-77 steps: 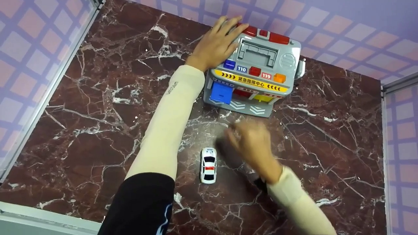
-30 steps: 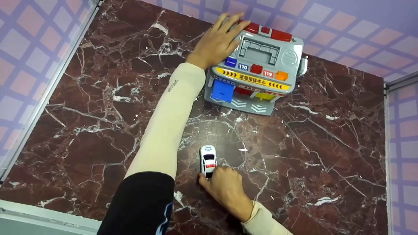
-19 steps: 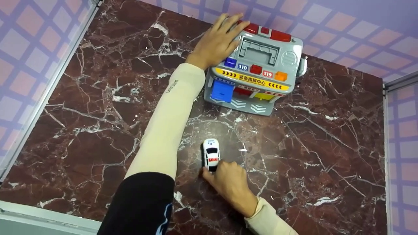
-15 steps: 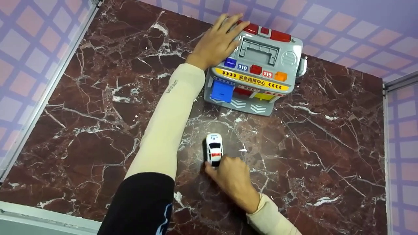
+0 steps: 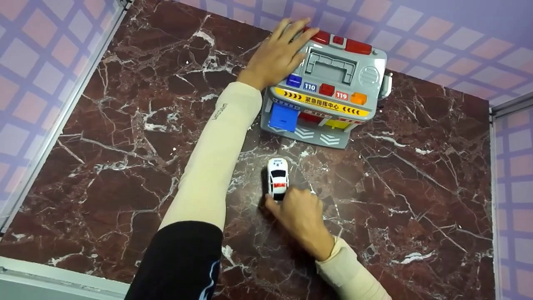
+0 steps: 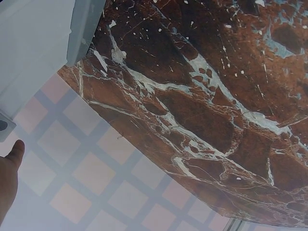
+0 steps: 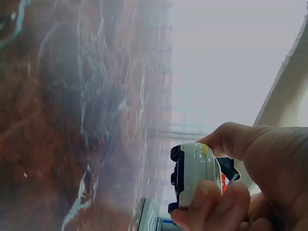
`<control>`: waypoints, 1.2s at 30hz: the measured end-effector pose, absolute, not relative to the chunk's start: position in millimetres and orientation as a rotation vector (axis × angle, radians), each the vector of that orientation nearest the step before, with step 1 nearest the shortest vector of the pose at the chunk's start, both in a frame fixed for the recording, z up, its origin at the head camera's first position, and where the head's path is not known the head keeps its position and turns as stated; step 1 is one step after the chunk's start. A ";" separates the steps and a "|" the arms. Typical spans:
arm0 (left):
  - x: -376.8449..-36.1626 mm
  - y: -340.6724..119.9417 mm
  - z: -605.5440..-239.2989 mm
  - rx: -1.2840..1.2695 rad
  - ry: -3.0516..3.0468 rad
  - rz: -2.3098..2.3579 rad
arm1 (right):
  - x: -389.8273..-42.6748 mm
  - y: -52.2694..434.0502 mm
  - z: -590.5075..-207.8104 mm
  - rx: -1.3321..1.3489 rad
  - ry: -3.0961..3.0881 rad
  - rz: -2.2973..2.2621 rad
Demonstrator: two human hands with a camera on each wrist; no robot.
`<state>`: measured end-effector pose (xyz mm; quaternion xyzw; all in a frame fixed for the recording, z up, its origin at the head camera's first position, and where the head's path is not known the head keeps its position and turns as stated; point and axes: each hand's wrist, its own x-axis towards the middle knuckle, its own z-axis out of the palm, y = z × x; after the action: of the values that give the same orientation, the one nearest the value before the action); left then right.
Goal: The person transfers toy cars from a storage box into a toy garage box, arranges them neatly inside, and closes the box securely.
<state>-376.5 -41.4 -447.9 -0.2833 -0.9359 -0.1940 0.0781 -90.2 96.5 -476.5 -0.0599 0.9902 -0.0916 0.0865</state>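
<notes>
A small white toy police car (image 5: 277, 178) stands on the marble tabletop (image 5: 125, 137), nose toward a grey toy garage (image 5: 329, 89). My right hand (image 5: 302, 214) pinches the car's rear between thumb and fingers; the right wrist view shows the white car (image 7: 197, 175) held in those fingers (image 7: 211, 202). The garage has a blue door (image 5: 282, 118), coloured buttons and a yellow banner. My left hand (image 5: 277, 54) lies flat with straight fingers on the garage's top left corner. The left wrist view catches only a fingertip (image 6: 14, 151) of the left hand over the tabletop.
Purple and pink checked walls (image 5: 37, 54) with metal frame rails (image 5: 62, 112) enclose the table on the left, back and right. My left forearm (image 5: 216, 154) in a cream sleeve stretches across the table just left of the car.
My right hand came down behind the car, took hold of its rear and has pushed it forward, toward the garage. The left hand has stayed on the garage.
</notes>
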 end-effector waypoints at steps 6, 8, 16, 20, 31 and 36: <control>-376.1 -42.8 -448.3 -0.839 -2.810 -0.582 | -103.3 96.1 -479.0 -0.161 2.956 -0.268; -375.8 -43.4 -448.3 -0.834 -2.812 -0.584 | -108.9 95.6 -479.9 -0.160 2.959 -0.262; -373.9 -43.8 -449.1 -0.847 -2.786 -0.577 | -128.5 92.0 -484.6 -0.128 2.945 -0.227; -373.6 -43.8 -449.0 -0.847 -2.774 -0.576 | -136.0 89.2 -487.7 -0.118 2.944 -0.204; -375.1 -42.4 -448.7 -0.844 -2.772 -0.579 | -151.8 87.3 -493.4 -0.070 2.917 -0.282; -376.4 -41.7 -448.8 -0.850 -2.768 -0.560 | -159.9 87.0 -495.8 -0.076 2.945 -0.275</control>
<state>-376.4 -41.7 -448.8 -0.2869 -0.9342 -0.1890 0.0960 -159.9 87.0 -495.8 -0.0254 0.9912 -0.0924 0.0912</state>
